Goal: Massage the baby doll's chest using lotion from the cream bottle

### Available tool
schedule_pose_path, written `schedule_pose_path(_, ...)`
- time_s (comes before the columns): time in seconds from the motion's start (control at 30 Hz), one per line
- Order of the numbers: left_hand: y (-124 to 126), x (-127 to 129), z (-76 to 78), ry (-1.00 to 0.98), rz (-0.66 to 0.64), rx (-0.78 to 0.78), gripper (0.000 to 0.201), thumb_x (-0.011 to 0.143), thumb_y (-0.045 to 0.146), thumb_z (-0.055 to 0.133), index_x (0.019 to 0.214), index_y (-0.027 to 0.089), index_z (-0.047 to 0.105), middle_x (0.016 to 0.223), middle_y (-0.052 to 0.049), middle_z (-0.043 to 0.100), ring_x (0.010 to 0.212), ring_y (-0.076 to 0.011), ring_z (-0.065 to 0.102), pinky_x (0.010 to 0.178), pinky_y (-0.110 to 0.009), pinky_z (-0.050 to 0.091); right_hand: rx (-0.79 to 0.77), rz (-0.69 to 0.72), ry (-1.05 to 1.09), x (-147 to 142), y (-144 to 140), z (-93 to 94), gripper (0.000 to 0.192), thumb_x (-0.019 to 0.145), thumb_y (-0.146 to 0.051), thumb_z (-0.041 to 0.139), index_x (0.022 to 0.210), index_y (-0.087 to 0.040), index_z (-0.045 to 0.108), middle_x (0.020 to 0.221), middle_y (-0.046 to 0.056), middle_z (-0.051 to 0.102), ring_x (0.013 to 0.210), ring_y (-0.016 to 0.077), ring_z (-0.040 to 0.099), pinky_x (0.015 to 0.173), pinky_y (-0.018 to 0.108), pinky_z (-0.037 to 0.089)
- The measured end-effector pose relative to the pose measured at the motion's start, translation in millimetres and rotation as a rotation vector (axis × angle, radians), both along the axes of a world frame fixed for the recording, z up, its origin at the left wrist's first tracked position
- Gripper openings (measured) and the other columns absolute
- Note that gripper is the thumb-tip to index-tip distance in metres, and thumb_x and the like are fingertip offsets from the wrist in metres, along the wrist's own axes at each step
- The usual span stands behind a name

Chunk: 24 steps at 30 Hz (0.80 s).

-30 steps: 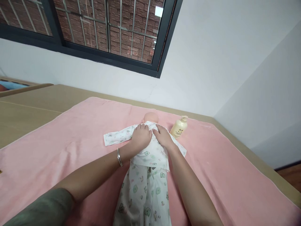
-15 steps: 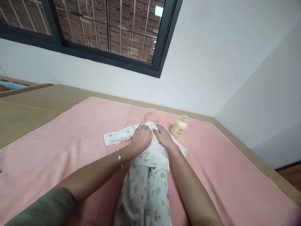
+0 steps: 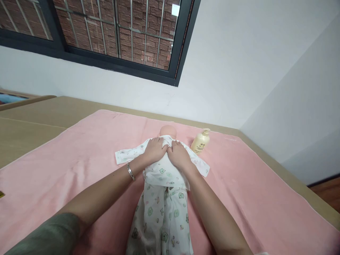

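A baby doll [image 3: 168, 130] lies face up on a pink towel [image 3: 79, 156], dressed in a white printed shirt [image 3: 162, 171] and matching trousers [image 3: 162, 216]. My left hand [image 3: 155, 149], a bangle on its wrist, presses flat on the doll's chest on the left side. Beside it, nearly touching, my right hand [image 3: 178, 155] lies flat on the right side of the chest. Both hands rest on the shirt fabric just below the doll's neck. The doll's sleeves spread out to either side.
A cream pump bottle [image 3: 200, 142] stands upright on the towel, right of the doll's head. The towel covers a tan bed surface [image 3: 32, 120] that meets a white wall under a barred window [image 3: 106, 32]. Wooden floor [image 3: 328, 189] shows at the right.
Both hands slid inward and slightly up the doll's chest, so they now lie close together near the neck. The view shifted a little.
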<state>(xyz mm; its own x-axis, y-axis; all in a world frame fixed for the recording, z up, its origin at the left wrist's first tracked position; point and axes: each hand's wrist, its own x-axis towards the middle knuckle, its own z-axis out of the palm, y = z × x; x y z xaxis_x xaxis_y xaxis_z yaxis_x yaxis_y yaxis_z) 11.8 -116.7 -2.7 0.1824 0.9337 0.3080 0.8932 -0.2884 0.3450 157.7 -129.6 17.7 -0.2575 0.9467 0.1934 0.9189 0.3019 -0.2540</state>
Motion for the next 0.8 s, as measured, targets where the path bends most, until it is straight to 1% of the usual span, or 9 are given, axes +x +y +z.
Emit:
schedule_pose_path(0.1,-13.5,8.9,0.4,0.046,0.008,0.066,0.035,0.096,0.03,0.04,0.113,0.009,0.063,0.119,-0.019,0.068,0.115,-0.0325,0.061,0.103,-0.045,0.045,-0.066,0.057,0.15,17.5,11.2,1.1,0.035,0.099,-0.033,0.038,0.116,-0.017,0.065,0.123,0.013,0.068,0.114,0.0263,0.06,0.097,0.035,0.043)
schedule_pose_path(0.17,-22.5,14.8,1.3,0.069,-0.023,0.118,0.032,0.095,0.028,0.042,0.11,0.01,0.064,0.116,-0.02,0.067,0.115,-0.0329,0.06,0.103,-0.046,0.044,-0.102,0.079,0.258,29.3,18.9,0.8,0.036,0.101,-0.038,0.037,0.115,-0.022,0.066,0.124,0.008,0.069,0.113,0.0241,0.062,0.096,0.033,0.044)
schedule_pose_path(0.23,-27.0,17.7,2.8,0.072,-0.053,0.139,0.03,0.094,0.026,0.043,0.107,0.011,0.065,0.115,-0.019,0.068,0.115,-0.0323,0.06,0.104,-0.045,0.044,-0.116,0.086,0.314,35.4,23.4,-0.2,0.038,0.102,-0.041,0.035,0.118,-0.024,0.065,0.126,0.006,0.069,0.114,0.0227,0.062,0.096,0.032,0.044)
schedule_pose_path(0.3,-25.3,16.1,4.7,0.045,-0.05,0.117,0.03,0.094,0.025,0.043,0.106,0.011,0.067,0.113,-0.018,0.069,0.114,-0.0312,0.06,0.104,-0.043,0.045,-0.096,0.079,0.261,33.5,23.0,-1.0,0.038,0.103,-0.04,0.034,0.116,-0.022,0.065,0.123,0.007,0.07,0.113,0.0232,0.062,0.095,0.033,0.044)
schedule_pose_path(0.4,-14.0,7.1,7.6,-0.029,-0.045,0.045,0.033,0.097,0.028,0.04,0.104,0.013,0.068,0.113,-0.016,0.071,0.112,-0.0288,0.064,0.1,-0.04,0.047,-0.031,0.04,0.083,19.1,13.5,0.3,0.038,0.103,-0.035,0.033,0.111,-0.017,0.065,0.117,0.014,0.07,0.112,0.0268,0.061,0.096,0.036,0.041)
schedule_pose_path(0.53,-0.7,-2.0,8.7,-0.073,-0.034,-0.023,0.039,0.1,0.035,0.037,0.106,0.013,0.068,0.115,-0.015,0.073,0.108,-0.0268,0.067,0.095,-0.037,0.05,-0.002,-0.003,-0.023,0.4,-1.8,5.3,0.037,0.101,-0.03,0.036,0.114,-0.01,0.065,0.12,0.02,0.067,0.117,0.0306,0.057,0.099,0.038,0.038)
schedule_pose_path(0.63,-3.9,1.8,7.1,0.008,0.007,0.006,0.039,0.1,0.033,0.036,0.107,0.011,0.068,0.114,-0.016,0.073,0.109,-0.0277,0.066,0.097,-0.038,0.048,-0.013,-0.002,-0.001,2.8,-0.7,5.6,0.036,0.101,-0.031,0.036,0.113,-0.012,0.065,0.118,0.019,0.068,0.115,0.0301,0.058,0.094,0.037,0.04)
schedule_pose_path(0.73,-14.9,10.7,6.1,0.12,0.032,0.07,0.04,0.1,0.03,0.036,0.104,0.008,0.069,0.109,-0.019,0.073,0.108,-0.0302,0.065,0.099,-0.041,0.047,-0.054,0.008,0.058,15.3,10.4,2.0,0.038,0.102,-0.039,0.034,0.111,-0.018,0.064,0.114,0.015,0.069,0.108,0.0286,0.061,0.088,0.035,0.042)
schedule_pose_path(0.8,-20.6,14.8,6.5,0.166,0.022,0.101,0.041,0.1,0.029,0.036,0.102,0.007,0.07,0.108,-0.021,0.072,0.108,-0.0308,0.065,0.099,-0.042,0.047,-0.072,0.022,0.073,21.7,17.0,-0.5,0.04,0.103,-0.043,0.032,0.109,-0.019,0.063,0.114,0.013,0.069,0.106,0.0282,0.061,0.087,0.035,0.042)
